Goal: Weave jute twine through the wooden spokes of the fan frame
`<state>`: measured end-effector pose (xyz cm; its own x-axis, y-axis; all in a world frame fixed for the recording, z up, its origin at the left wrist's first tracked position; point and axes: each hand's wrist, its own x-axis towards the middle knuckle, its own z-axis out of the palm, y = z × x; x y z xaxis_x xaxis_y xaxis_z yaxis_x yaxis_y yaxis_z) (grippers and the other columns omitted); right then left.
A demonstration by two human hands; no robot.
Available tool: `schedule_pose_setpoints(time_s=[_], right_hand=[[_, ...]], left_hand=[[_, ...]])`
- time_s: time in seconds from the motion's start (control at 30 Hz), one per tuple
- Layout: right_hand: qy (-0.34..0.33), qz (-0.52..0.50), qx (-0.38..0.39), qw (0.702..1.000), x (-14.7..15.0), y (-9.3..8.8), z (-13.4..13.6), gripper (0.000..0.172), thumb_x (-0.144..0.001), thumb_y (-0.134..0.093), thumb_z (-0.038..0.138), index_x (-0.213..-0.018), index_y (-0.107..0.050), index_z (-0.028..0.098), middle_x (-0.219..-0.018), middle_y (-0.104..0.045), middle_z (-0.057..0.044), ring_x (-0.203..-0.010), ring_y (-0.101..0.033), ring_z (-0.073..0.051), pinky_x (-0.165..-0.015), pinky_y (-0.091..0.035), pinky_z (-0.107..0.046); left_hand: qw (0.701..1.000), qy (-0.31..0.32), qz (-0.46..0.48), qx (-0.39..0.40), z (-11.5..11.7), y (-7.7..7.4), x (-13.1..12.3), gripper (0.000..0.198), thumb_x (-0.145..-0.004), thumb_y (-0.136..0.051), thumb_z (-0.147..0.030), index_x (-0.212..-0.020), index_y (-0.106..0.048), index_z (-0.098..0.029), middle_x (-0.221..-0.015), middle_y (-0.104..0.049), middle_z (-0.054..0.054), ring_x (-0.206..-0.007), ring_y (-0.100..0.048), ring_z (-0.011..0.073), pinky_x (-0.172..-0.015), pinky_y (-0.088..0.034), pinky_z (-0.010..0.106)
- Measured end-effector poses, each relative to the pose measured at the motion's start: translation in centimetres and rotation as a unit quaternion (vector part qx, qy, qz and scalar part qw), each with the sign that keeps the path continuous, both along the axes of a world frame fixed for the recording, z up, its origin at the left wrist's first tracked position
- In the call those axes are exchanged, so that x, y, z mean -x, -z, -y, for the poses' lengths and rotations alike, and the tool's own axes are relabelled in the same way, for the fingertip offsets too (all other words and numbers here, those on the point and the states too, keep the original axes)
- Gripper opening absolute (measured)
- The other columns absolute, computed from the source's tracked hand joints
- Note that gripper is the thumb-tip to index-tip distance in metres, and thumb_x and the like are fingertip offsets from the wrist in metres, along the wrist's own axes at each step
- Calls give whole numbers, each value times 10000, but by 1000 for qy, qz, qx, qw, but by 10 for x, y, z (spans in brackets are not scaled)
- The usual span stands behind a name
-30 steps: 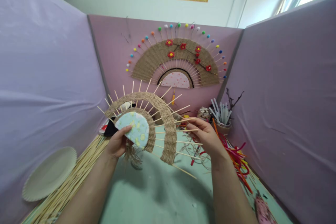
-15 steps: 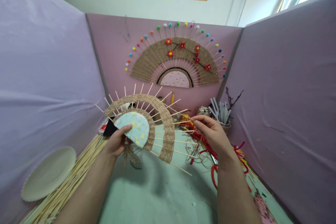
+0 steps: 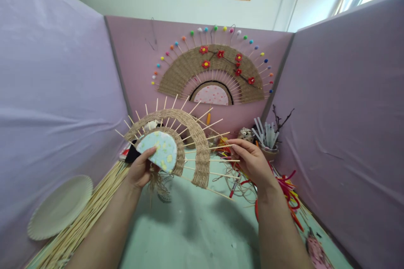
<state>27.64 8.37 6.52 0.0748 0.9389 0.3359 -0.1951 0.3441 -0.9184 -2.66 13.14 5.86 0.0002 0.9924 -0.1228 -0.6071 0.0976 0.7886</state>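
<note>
My left hand (image 3: 142,169) grips a half-round woven fan (image 3: 201,151) by its base, thumb on the pale blue centre patterned with yellow. Thin sticks fan out through a wide band of twisted brown cord and a narrower inner band. Loose cord ends hang under the left hand. At the right, my right hand (image 3: 248,157) has thumb and fingers pinched on a strand of cord (image 3: 213,130), which runs up left to the woven band. Its fingertips are close to the tips of the right-hand sticks; contact with them is unclear.
A finished fan (image 3: 176,71) with red flowers and coloured balls hangs on the pink back panel. Bundled sticks (image 3: 91,206) and an oval white plate (image 3: 61,208) lie left. Glue sticks (image 3: 268,134) stand in a pot; red pipe cleaners (image 3: 288,191) lie right.
The fan has turned slightly anticlockwise, its right-hand sticks rising a little. My right hand stays pinched beside the stick tips, and my left hand keeps its hold.
</note>
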Motion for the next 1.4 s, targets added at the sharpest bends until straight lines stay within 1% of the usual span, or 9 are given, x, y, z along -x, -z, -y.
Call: schedule_pose_setpoints(time_s=[0.13, 0.3, 0.5, 0.7, 0.8, 1.0, 1.17, 1.27, 1.4], right_hand=[[-2, 74, -14, 997, 8, 2, -2, 232, -770, -684, 332, -975, -739, 239, -925, -691, -53, -805, -592, -169, -680, -464, -275], [-56, 183, -66, 979, 20, -4, 0, 207, -748, -684, 265, -938, -763, 247, -1041, -706, -68, -984, -614, -225, -832, -477, -339], [-6, 188, -24, 982, 15, -8, 6, 252, -768, -637, 294, -985, -751, 235, -988, -711, -73, -848, -625, -207, -675, -484, -296], [8, 177, -1, 984, 9, -9, 8, 229, -762, -642, 318, -927, -748, 200, -764, -672, -40, -692, -564, -158, -574, -414, -251], [5, 178, 8, 984, 5, -9, 9, 213, -766, -647, 329, -911, -740, 203, -744, -656, -27, -656, -541, -138, -571, -402, -246], [11, 210, 23, 977, -12, -10, 13, 267, -786, -637, 377, -966, -719, 197, -930, -695, -61, -774, -597, -181, -679, -454, -293], [81, 287, 0, 955, -20, -12, 13, 250, -800, -616, 388, -916, -725, 194, -898, -703, -59, -801, -599, -206, -719, -452, -315], [99, 302, -9, 948, -18, -14, 13, 242, -798, -617, 393, -886, -719, 193, -860, -698, -56, -761, -590, -198, -684, -446, -304], [92, 280, -5, 955, -14, -15, 15, 241, -788, -634, 404, -868, -706, 188, -805, -676, -45, -687, -568, -174, -600, -427, -274]], left_hand=[[1000, -8, 9, 8, 1, -1, -3, 139, -772, -584, -79, -895, -631, -123, -623, -692, 26, -436, -618, 134, -385, -507, 188], [1000, -12, 17, 18, 3, -4, -6, 159, -755, -599, -70, -903, -631, -119, -609, -686, 20, -413, -593, 119, -327, -443, 162], [1000, -12, 28, 6, 2, -5, -4, 220, -739, -617, -75, -951, -624, -131, -623, -686, 22, -466, -628, 140, -400, -505, 185], [1000, -5, 21, 9, 1, -4, -4, 79, -779, -583, -77, -835, -609, -126, -570, -662, 17, -377, -561, 106, -306, -428, 154], [1000, -3, 19, 8, 2, -6, -4, 103, -773, -589, -70, -856, -607, -128, -581, -666, 13, -382, -564, 101, -322, -445, 149], [1000, 2, 14, -6, 0, -5, -2, 227, -728, -636, -54, -941, -613, -131, -540, -636, -15, -347, -535, 93, -311, -427, 139], [999, 11, 2, -30, -2, -1, -1, 221, -709, -664, -49, -911, -623, -131, -650, -691, 18, -468, -623, 119, -400, -504, 161], [999, 9, -7, -45, -2, 0, -1, 194, -711, -675, -64, -890, -633, -126, -689, -705, 28, -500, -638, 123, -425, -523, 171], [999, -10, -7, -52, -2, -1, -2, 178, -741, -662, -86, -912, -637, -128, -745, -718, 37, -567, -667, 141, -463, -552, 198]])
